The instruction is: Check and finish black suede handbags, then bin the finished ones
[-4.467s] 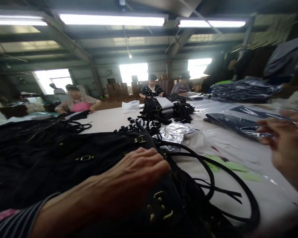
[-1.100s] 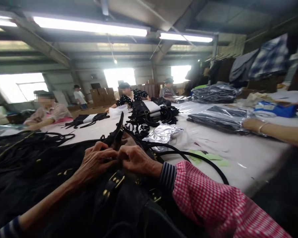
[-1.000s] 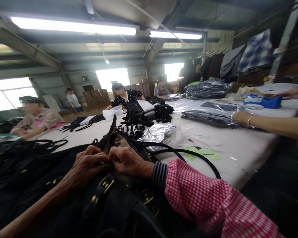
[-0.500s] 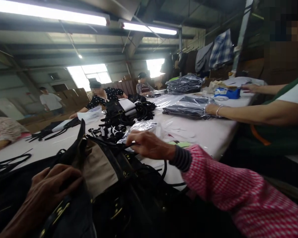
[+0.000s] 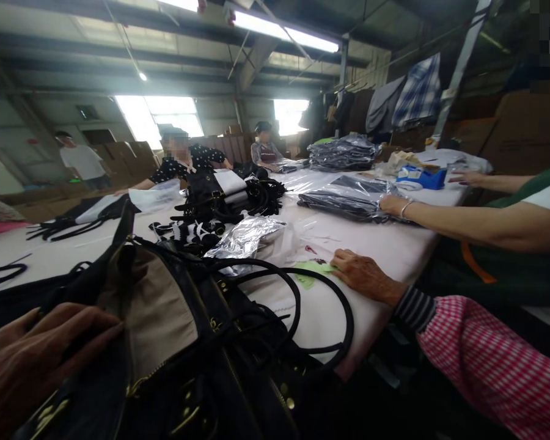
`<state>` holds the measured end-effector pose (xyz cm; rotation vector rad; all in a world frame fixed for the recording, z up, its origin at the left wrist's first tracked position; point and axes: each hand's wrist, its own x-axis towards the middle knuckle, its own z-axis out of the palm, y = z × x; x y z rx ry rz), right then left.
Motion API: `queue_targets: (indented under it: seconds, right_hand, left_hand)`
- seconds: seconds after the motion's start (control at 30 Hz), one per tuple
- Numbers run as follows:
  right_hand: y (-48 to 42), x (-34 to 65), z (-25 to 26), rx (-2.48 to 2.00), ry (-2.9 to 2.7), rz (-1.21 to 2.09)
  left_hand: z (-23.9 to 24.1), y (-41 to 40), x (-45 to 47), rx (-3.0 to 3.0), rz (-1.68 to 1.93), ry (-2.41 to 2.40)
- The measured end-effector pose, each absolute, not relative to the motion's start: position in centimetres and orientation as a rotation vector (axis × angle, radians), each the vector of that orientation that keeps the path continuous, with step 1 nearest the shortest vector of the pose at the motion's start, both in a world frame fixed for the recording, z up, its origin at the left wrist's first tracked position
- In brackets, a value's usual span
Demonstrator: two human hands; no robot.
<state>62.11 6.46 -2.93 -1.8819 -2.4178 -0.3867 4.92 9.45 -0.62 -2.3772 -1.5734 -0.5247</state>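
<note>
A black handbag (image 5: 220,342) with gold fittings lies open in front of me, its tan lining (image 5: 158,311) showing. My left hand (image 5: 36,357) is at the bottom left, fingers laid over the bag's open edge and holding it. My right hand (image 5: 364,278), in a red checked sleeve, lies on the white table (image 5: 394,244). Its fingers are stretched out, with the tips on some green paper tags (image 5: 312,272). The bag's black handles (image 5: 321,305) loop over the table between my two hands.
A crumpled silver foil bag (image 5: 245,237) lies behind the handbag, and more black bags (image 5: 227,195) are piled beyond it. Plastic-wrapped dark garments (image 5: 348,198) and a blue packet (image 5: 417,177) lie at the right. A co-worker's forearm (image 5: 467,220) reaches in there. Other people sit at the far side.
My hands were together at the bag's opening. My right hand has since moved right and down onto the table by the green tags, while my left hand holds the bag open. The view turned right.
</note>
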Motion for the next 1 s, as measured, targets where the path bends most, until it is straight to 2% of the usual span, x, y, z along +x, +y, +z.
queue_targets:
  seconds: [0.27, 0.43, 0.53, 0.67, 0.77, 1.0]
  right_hand:
    - [6.9, 62.3, -4.0, -1.769, -2.457, -0.622]
    - [7.0, 61.8, -4.7, -1.779, -2.379, -0.576]
    - [7.4, 62.0, -4.7, -1.814, -2.222, -0.347]
    - [7.9, 62.8, -3.9, -1.695, -1.99, 0.188]
    - [7.9, 63.5, -3.6, -1.657, -1.833, 0.351]
    - [10.0, 64.4, -3.6, -1.581, -1.704, -0.072]
  left_hand:
    - [-0.2, 8.6, 6.3, -2.323, -0.53, -1.588]
    - [-0.3, 8.5, 6.4, -2.305, -0.499, -1.568]
    - [0.0, 8.2, 6.6, -2.315, -0.492, -1.573]
    - [0.7, 7.6, 7.2, -2.375, -0.471, -1.601]
    - [1.9, 6.9, 8.0, -2.4, -0.497, -1.654]
    - [4.6, 5.7, 9.9, -2.514, -0.529, -1.838]
